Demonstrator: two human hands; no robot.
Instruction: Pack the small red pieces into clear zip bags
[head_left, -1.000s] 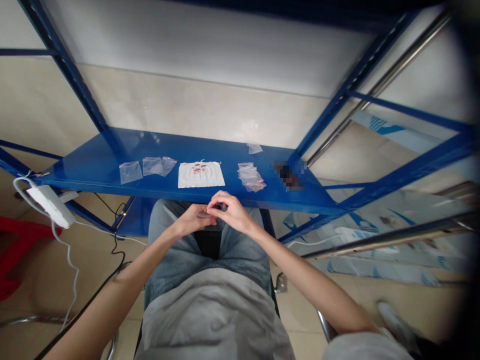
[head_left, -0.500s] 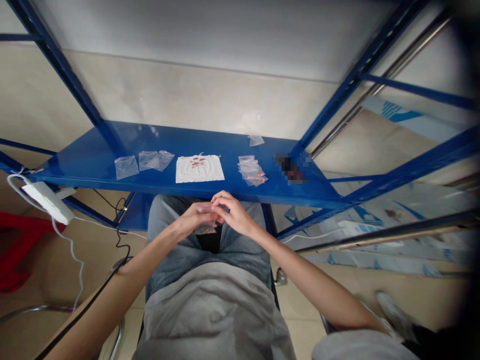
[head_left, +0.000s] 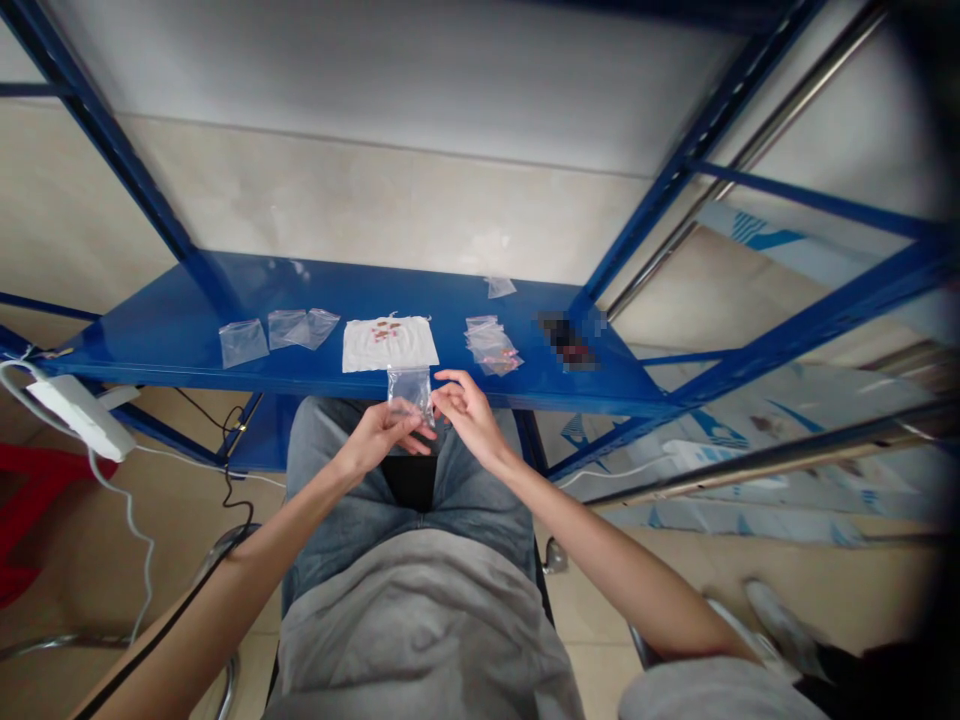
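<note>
Clear zip bag (head_left: 409, 395) stands upright between the hands, its lower part pinched by the left hand (head_left: 382, 435). The right hand (head_left: 469, 415) lies at 3 o'clock to the bag, fingers spread, tips at its edge. Hands now parted — half a second back they were close together, bag low between them. Blue steel shelf (head_left: 225, 300) at 12 o'clock; white sheet (head_left: 390, 345) just beyond the bag.

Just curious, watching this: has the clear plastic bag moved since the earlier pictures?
Yes: the clear plastic bag has risen toward the blue shelf, and its top now overlaps the shelf's front edge.
</note>
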